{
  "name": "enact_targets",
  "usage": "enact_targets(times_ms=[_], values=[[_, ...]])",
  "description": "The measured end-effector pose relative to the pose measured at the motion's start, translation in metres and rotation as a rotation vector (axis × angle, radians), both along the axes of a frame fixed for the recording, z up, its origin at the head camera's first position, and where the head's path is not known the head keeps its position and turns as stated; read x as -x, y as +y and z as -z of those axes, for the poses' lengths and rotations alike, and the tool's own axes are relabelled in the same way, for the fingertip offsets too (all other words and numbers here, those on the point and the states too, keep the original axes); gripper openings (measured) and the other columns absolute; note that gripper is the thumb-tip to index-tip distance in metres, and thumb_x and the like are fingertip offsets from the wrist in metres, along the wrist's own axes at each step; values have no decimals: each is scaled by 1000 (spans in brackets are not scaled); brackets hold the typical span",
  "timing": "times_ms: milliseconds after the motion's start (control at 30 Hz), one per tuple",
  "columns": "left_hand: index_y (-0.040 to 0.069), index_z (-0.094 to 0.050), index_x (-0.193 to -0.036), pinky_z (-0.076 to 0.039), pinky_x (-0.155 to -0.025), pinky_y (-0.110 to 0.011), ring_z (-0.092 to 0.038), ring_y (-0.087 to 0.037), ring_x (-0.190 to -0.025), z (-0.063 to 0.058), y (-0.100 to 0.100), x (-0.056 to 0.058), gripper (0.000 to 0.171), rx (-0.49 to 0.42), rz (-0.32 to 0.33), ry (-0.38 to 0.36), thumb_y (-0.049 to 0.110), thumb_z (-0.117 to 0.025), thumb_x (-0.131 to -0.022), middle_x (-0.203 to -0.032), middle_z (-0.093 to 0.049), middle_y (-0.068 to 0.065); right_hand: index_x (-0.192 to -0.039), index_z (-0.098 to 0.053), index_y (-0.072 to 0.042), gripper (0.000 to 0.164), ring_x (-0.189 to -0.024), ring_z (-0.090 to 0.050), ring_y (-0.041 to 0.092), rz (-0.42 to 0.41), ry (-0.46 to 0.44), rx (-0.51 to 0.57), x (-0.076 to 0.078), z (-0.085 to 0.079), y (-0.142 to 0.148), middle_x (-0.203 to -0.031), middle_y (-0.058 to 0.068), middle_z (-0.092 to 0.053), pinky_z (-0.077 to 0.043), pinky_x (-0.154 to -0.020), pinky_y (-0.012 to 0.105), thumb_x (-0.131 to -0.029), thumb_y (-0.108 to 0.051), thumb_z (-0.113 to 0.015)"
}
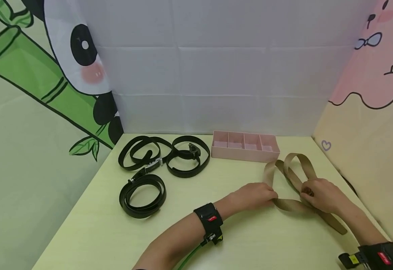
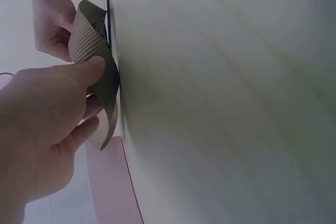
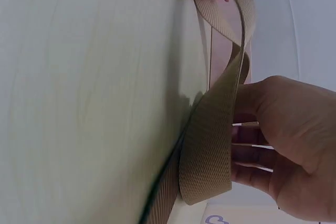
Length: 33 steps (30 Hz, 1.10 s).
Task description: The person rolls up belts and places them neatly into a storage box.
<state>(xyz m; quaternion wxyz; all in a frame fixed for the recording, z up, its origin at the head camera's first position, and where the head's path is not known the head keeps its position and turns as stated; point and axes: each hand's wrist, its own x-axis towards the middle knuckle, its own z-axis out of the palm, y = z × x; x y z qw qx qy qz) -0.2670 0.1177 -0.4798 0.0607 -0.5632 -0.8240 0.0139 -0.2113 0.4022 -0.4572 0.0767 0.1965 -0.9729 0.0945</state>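
A tan webbing belt (image 1: 292,205) lies in loose loops on the right of the table, one loop standing up near the pink box. My left hand (image 1: 255,195) pinches it between thumb and fingers, seen close in the left wrist view, where the ribbed band (image 2: 92,38) twists past the thumb. On the far side my right hand (image 1: 326,195) grips the belt with curled fingers. In the right wrist view the belt (image 3: 210,145) runs in front of those fingers and partly hides them. A tail of it slants toward the table's front right.
A pink box (image 1: 245,155) with several compartments stands at the back, just behind the belt. Black belts lie to the left: a coil (image 1: 165,191) in front, others looped (image 1: 207,165) behind it with metal buckles. Printed cloth walls enclose the table's back and sides.
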Motion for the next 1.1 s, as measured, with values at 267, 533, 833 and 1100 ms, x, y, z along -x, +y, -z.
enact_targets(times_ms=[267, 533, 833, 1100], values=[[27, -82, -119, -60, -88, -19, -75, -4, -112, -6, -33, -7, 13, 7, -37, -5, 30, -70, -114, -117, -81, 11, -86, -71, -14, 16, -72, -51, 13, 47, -51, -12, 6, 0, -14, -80, -5, -61, -44, -64, 35, -88, -5, -83], [26, -82, -113, -61, -85, -23, -75, -7, -106, -9, -68, -11, 9, 2, -37, -26, 29, -74, -112, -111, -80, 10, -92, -74, -8, 15, -75, -61, 11, -11, -75, 18, 15, -3, -32, -84, -2, -74, -54, -70, 37, -86, -8, -88], [23, -84, -104, -60, -85, -25, -76, -7, -100, -18, -139, -8, 6, -33, -106, -90, 20, -80, -106, -104, -82, 11, -128, -76, 3, 39, -98, -74, 15, -32, -314, 331, 22, -18, -69, -111, 7, -82, -60, -79, 28, -101, -24, -86], [17, -83, -89, -55, -70, -26, -69, -7, -74, -23, -219, -3, 12, -123, -154, -107, 9, -87, -96, -82, -80, 5, -144, -68, 2, 51, -121, -72, 21, 48, -465, 631, 28, -31, -80, -135, 16, -78, -60, -97, 29, -109, -34, -77]])
